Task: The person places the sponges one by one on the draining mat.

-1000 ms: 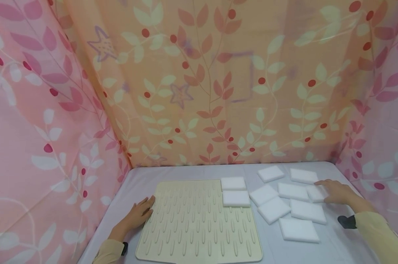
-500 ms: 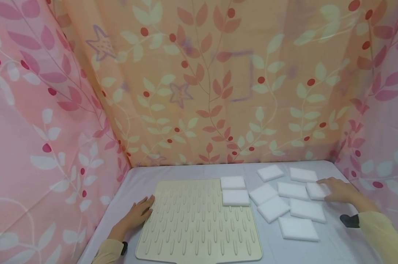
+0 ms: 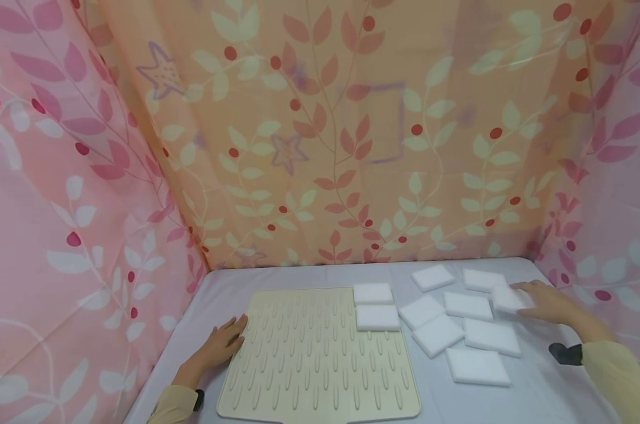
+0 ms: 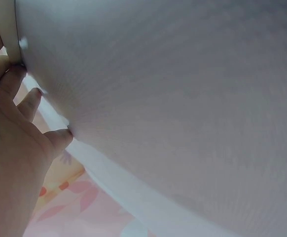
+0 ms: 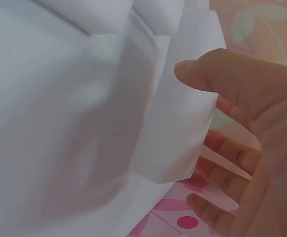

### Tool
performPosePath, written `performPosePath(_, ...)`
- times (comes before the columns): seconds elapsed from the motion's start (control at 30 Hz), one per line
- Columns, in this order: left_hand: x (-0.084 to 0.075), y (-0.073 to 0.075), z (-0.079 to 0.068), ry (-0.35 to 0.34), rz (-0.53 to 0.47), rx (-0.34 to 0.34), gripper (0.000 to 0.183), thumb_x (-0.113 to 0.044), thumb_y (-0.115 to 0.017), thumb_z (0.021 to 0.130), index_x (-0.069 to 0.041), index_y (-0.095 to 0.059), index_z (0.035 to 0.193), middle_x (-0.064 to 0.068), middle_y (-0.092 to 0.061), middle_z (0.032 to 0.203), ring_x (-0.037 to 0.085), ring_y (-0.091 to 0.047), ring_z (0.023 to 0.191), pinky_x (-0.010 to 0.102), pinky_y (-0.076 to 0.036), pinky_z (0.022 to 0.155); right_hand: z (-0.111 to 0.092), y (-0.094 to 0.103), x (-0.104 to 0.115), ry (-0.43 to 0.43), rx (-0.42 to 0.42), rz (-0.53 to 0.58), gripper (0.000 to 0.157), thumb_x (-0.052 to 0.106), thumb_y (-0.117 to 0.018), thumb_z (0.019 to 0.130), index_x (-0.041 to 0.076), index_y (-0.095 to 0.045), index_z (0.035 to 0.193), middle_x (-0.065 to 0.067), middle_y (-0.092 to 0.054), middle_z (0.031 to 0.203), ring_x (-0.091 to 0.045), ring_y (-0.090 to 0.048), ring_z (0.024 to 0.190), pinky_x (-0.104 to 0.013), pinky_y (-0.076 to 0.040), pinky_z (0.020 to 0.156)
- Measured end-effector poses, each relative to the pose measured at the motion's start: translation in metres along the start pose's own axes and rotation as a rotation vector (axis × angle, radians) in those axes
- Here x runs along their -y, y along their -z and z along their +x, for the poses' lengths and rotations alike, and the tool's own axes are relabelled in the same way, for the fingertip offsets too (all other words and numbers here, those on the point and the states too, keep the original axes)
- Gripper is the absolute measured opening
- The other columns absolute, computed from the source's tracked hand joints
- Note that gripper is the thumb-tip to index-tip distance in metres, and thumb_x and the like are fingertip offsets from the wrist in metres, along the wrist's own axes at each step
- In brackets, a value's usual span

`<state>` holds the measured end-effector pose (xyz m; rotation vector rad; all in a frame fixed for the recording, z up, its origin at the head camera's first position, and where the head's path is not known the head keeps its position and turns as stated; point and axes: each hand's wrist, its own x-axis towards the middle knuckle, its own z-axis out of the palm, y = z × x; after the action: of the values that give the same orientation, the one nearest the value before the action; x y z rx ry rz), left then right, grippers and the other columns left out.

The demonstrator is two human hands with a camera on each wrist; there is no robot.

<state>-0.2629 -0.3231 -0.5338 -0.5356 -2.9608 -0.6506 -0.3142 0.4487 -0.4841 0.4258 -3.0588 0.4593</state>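
In the head view, my right hand (image 3: 547,302) pinches a white foam sponge (image 3: 507,298) at the far right of the table. The right wrist view has the thumb (image 5: 197,74) on one face of that held sponge (image 5: 180,123), with fingers behind it; it is raised off the cloth and casts a shadow. My left hand (image 3: 220,343) lies with extended fingers at the left edge of a cream ridged mat (image 3: 309,359). Fingertips touch the tabletop beside the mat edge in the left wrist view. Two sponges (image 3: 377,317) lie on the mat's upper right corner.
Several loose white sponges (image 3: 478,367) lie spread on the white-covered table (image 3: 532,388) between the mat and my right hand. Orange and pink patterned curtains (image 3: 320,135) rise behind the table and along both sides.
My right hand has lifted the sponge from among the loose ones, slightly up and toward the back. My left hand stays at the mat's edge.
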Motion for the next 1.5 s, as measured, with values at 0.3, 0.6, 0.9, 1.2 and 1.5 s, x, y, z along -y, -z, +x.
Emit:
performPosePath(0.3, 0.002, 0.0, -0.001, -0.004, -0.002, 0.004, 0.054, -0.018, -0.054, 0.093, 0.0, -0.036, 0.141, 0.019, -0.039, 0.143, 0.044, -0.032, 0.131, 0.076, -0.013, 0.094, -0.002, 0.002, 0.012, -0.012, -0.002, 0.027, 0.072, 0.041, -0.075, 0.072, -0.002, -0.052, 0.125, -0.029, -0.051, 0.113, -0.045, -0.049, 0.101, -0.065, -0.041, 0.079)
performPosePath(0.6, 0.001, 0.0, -0.002, -0.009, -0.01, 0.002, 0.054, -0.018, -0.054, 0.093, 0.0, -0.036, 0.14, 0.019, -0.039, 0.142, 0.044, -0.033, 0.131, 0.076, -0.013, 0.093, -0.005, 0.002, 0.034, -0.003, -0.039, 0.078, 0.073, 0.043, -0.074, 0.074, 0.0, -0.05, 0.129, -0.029, -0.046, 0.12, -0.046, -0.044, 0.108, -0.067, -0.038, 0.083)
performPosePath(0.9, 0.004, -0.002, -0.003, -0.004, -0.007, 0.005, 0.055, -0.021, -0.053, 0.093, 0.0, -0.036, 0.141, 0.019, -0.039, 0.143, 0.044, -0.033, 0.131, 0.076, -0.013, 0.093, 0.001, 0.006, 0.054, 0.029, -0.072, 0.087, 0.073, 0.044, -0.073, 0.075, -0.001, -0.05, 0.129, -0.029, -0.045, 0.121, -0.046, -0.045, 0.108, -0.065, -0.04, 0.084)
performPosePath(1.2, 0.006, -0.003, -0.002, 0.008, -0.018, -0.005, 0.056, -0.021, -0.054, 0.092, -0.002, -0.035, 0.141, 0.017, -0.039, 0.143, 0.043, -0.032, 0.132, 0.075, -0.012, 0.095, 0.005, 0.004, 0.071, 0.065, -0.096, 0.081, 0.07, 0.042, -0.073, 0.076, 0.001, -0.052, 0.129, -0.025, -0.049, 0.118, -0.045, -0.049, 0.105, -0.063, -0.043, 0.082)
performPosePath(1.5, 0.004, -0.004, -0.001, -0.012, -0.005, -0.018, 0.055, -0.02, -0.054, 0.093, 0.0, -0.035, 0.141, 0.019, -0.039, 0.143, 0.044, -0.033, 0.131, 0.076, -0.013, 0.094, 0.007, 0.005, 0.088, 0.112, -0.12, 0.101, 0.066, 0.04, -0.074, 0.076, 0.003, -0.053, 0.127, -0.022, -0.051, 0.118, -0.044, -0.051, 0.106, -0.063, -0.043, 0.082)
